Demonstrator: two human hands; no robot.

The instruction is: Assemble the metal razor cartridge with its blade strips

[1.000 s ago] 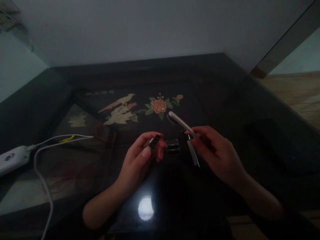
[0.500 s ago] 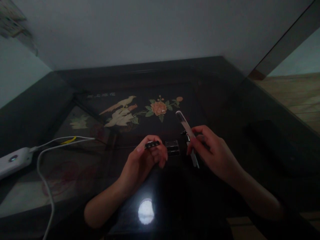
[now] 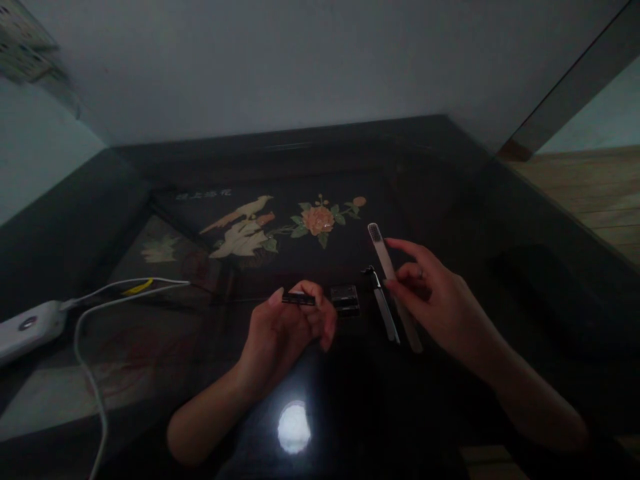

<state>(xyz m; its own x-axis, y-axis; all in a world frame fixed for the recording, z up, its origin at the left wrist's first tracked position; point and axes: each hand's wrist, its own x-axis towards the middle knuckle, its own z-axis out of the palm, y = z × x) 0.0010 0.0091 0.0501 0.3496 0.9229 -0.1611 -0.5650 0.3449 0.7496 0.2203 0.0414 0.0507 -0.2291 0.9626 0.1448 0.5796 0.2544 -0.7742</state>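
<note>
Between the thumb and fingers of my left hand (image 3: 295,323) is a small black bar-shaped piece (image 3: 299,299), possibly a razor cartridge. My right hand (image 3: 437,290) pinches a pale toothbrush (image 3: 384,257) at mid-handle, its bristled head pointing away from me. Just left of the toothbrush, a slim silver razor handle (image 3: 385,313) with a dark tip lies on the table. Nearer my left hand is a small dark case (image 3: 345,301) with slots; its contents are too dim to make out.
The glossy dark table (image 3: 430,173) has a bird-and-flower picture (image 3: 317,219) in its top. A white device (image 3: 33,330) with a white cable (image 3: 90,373) lies on the left. At the right is a dim dark object (image 3: 545,293). A wall (image 3: 280,67) rises behind the table.
My right hand has moved right with the toothbrush, away from the razor handle, which now shows more fully. My left hand has dipped slightly and turned the black piece a little.
</note>
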